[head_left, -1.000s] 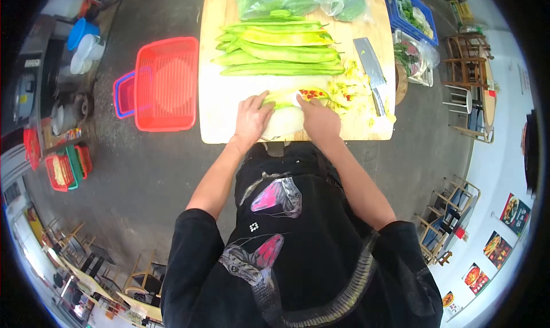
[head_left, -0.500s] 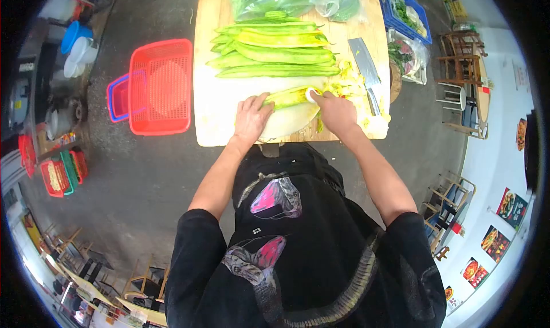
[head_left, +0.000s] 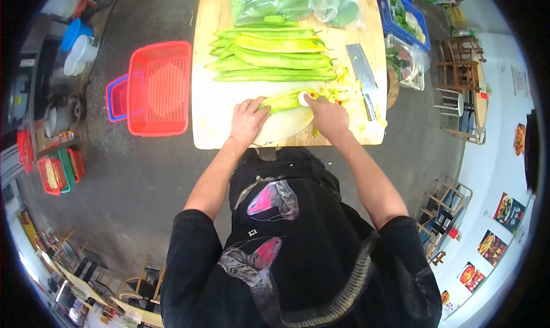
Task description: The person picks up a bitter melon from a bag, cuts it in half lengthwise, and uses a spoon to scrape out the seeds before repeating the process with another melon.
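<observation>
A long green gourd piece (head_left: pixel 279 102), yellowish inside, lies on a pale round board (head_left: pixel 283 129) near the front edge of the wooden table (head_left: pixel 211 125). My left hand (head_left: pixel 247 122) presses its left end with closed fingers. In my right hand (head_left: pixel 330 118) is a small white scraper-like tool (head_left: pixel 303 98), touching the piece near its right end; its exact kind is partly hidden. Behind lie several long green gourd strips (head_left: pixel 275 59) side by side. Yellow pulp scraps (head_left: pixel 342 89) are heaped to the right, beside a cleaver (head_left: pixel 361 67).
Green vegetables in a clear plastic bag (head_left: pixel 281 4) rest at the table's back. Left of the table stands a red plastic basket (head_left: pixel 159 87). Blue crate (head_left: pixel 421 36) with leafy vegetables is at the back right. Wooden chairs (head_left: pixel 458 76) stand along the right wall.
My right hand and the white tool have shifted slightly left along the gourd piece. My left hand stays on its left end. The whole view has tilted a little.
</observation>
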Demonstrator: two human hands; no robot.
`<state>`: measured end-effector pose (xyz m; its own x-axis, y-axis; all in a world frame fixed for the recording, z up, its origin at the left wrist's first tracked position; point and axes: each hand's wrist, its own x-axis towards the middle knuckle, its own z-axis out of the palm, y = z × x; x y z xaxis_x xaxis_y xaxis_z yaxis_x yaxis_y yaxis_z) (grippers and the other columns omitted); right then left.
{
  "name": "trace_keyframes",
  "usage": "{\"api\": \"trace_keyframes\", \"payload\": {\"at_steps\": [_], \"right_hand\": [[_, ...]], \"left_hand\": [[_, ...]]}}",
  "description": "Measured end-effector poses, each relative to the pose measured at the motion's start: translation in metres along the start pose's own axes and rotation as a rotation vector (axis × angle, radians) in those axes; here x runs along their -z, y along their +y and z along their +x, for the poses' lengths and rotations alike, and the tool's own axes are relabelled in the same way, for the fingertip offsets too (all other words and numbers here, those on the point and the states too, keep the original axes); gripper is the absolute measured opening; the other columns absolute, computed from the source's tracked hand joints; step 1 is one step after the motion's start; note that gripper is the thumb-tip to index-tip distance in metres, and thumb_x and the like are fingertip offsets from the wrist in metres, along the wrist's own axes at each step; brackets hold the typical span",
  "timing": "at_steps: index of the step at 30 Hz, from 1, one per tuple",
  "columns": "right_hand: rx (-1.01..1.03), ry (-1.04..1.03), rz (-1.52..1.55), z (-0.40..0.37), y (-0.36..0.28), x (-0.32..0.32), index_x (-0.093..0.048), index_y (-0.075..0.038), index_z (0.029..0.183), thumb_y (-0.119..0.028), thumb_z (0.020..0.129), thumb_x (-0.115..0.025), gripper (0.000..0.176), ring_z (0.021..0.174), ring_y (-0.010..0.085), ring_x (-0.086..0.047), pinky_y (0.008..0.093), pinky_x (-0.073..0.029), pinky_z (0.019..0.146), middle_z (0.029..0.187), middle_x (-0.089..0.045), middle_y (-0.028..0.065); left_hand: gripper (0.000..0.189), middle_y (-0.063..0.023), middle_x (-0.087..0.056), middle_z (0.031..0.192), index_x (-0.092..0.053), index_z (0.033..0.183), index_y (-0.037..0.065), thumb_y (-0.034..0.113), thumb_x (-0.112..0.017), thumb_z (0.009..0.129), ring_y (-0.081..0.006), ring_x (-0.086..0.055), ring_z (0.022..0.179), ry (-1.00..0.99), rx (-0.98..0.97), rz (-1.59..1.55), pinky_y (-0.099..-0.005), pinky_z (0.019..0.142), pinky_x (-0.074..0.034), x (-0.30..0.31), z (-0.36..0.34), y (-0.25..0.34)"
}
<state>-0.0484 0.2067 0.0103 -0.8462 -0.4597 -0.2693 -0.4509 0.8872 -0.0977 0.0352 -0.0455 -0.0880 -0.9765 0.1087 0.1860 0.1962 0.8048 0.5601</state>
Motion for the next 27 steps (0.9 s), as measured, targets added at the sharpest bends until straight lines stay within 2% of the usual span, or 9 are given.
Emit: {"api": "trace_keyframes", "payload": {"at_steps": [1, 4, 7, 10, 13, 16, 20, 23, 27], "right_hand": [[0.0, 0.012, -0.016, -0.001, -0.003, 0.001, -0.065, -0.028, 0.146, -0.009, 0.095, -0.06, 0.055, 0.081, 0.0329, -0.075, 0.0468, -0.061, 0.069, 0.104, -0.072, 0.0102], [0.008, -0.05, 0.044, -0.003, -0.015, 0.009, -0.064, -0.025, 0.147, -0.009, 0.096, -0.058, 0.054, 0.087, 0.033, -0.077, 0.0473, -0.063, 0.075, 0.115, -0.074, 0.0115], [0.11, -0.081, 0.042, 0.007, -0.038, -0.002, -0.065, -0.025, 0.146, -0.009, 0.096, -0.057, 0.053, 0.087, 0.0323, -0.077, 0.0473, -0.063, 0.074, 0.113, -0.074, 0.0111], [0.112, -0.069, 0.041, 0.008, -0.039, -0.002, -0.065, -0.026, 0.146, -0.008, 0.096, -0.057, 0.054, 0.087, 0.0316, -0.077, 0.0475, -0.062, 0.074, 0.109, -0.073, 0.0108], [0.021, 0.106, 0.042, 0.002, 0.003, -0.014, -0.067, -0.026, 0.144, -0.011, 0.095, -0.06, 0.051, 0.079, 0.0313, -0.074, 0.0458, -0.06, 0.069, 0.097, -0.071, 0.0087], [-0.008, -0.02, -0.051, -0.003, 0.015, 0.005, -0.065, -0.025, 0.146, -0.01, 0.095, -0.061, 0.054, 0.081, 0.0325, -0.075, 0.0474, -0.061, 0.071, 0.101, -0.071, 0.0084], [0.006, -0.035, -0.041, -0.002, -0.006, 0.009, -0.064, -0.025, 0.147, -0.009, 0.095, -0.06, 0.054, 0.085, 0.0326, -0.075, 0.0473, -0.061, 0.072, 0.102, -0.071, 0.0091], [0.106, 0.06, 0.045, 0.009, -0.015, -0.009, -0.064, -0.025, 0.147, -0.008, 0.095, -0.059, 0.055, 0.085, 0.0335, -0.075, 0.0476, -0.061, 0.073, 0.104, -0.072, 0.0103], [0.002, -0.015, -0.048, 0.007, -0.005, 0.005, -0.065, -0.024, 0.146, -0.007, 0.096, -0.057, 0.054, 0.085, 0.0344, -0.076, 0.0481, -0.061, 0.074, 0.108, -0.072, 0.0116]], "left_hand": [[0.023, -0.0053, -0.069, 0.138, -0.081, 0.11, 0.014, 0.024, -0.081, 0.089, -0.0316, -0.063, 0.12, 0.002, 0.009, 0.0, -0.0465, 0.098, -0.049, -0.001, 0.003, 0.0], [0.025, -0.0052, -0.068, 0.139, -0.081, 0.113, 0.014, 0.023, -0.081, 0.089, -0.0315, -0.062, 0.122, -0.011, 0.019, 0.002, -0.0464, 0.1, -0.049, 0.0, 0.001, 0.0], [0.028, -0.0046, -0.067, 0.141, -0.08, 0.117, 0.015, 0.022, -0.08, 0.09, -0.0313, -0.061, 0.124, 0.017, -0.04, 0.012, -0.0464, 0.102, -0.049, 0.0, 0.012, 0.007], [0.03, -0.0037, -0.066, 0.144, -0.08, 0.12, 0.016, 0.022, -0.079, 0.091, -0.0309, -0.061, 0.124, 0.017, -0.035, 0.014, -0.0463, 0.102, -0.048, -0.01, 0.01, 0.007], [0.029, -0.0032, -0.066, 0.144, -0.08, 0.12, 0.017, 0.022, -0.079, 0.091, -0.0304, -0.061, 0.124, -0.004, -0.032, 0.02, -0.0463, 0.101, -0.048, -0.014, 0.013, 0.006], [0.029, -0.003, -0.066, 0.144, -0.08, 0.12, 0.018, 0.021, -0.079, 0.091, -0.0301, -0.061, 0.123, -0.018, -0.026, 0.036, -0.0463, 0.1, -0.048, -0.011, 0.014, 0.007], [0.029, -0.0032, -0.066, 0.143, -0.081, 0.12, 0.018, 0.021, -0.079, 0.09, -0.0303, -0.061, 0.123, -0.004, -0.02, 0.026, -0.0466, 0.1, -0.048, -0.013, 0.012, 0.007], [0.03, -0.0031, -0.066, 0.143, -0.081, 0.12, 0.019, 0.021, -0.079, 0.09, -0.0302, -0.061, 0.123, 0.007, -0.031, 0.033, -0.0468, 0.1, -0.048, -0.017, 0.011, 0.004], [0.029, -0.0032, -0.066, 0.144, -0.081, 0.119, 0.019, 0.02, -0.079, 0.091, -0.03, -0.061, 0.123, -0.01, -0.025, 0.041, -0.0462, 0.101, -0.048, -0.015, 0.01, 0.006]]}}
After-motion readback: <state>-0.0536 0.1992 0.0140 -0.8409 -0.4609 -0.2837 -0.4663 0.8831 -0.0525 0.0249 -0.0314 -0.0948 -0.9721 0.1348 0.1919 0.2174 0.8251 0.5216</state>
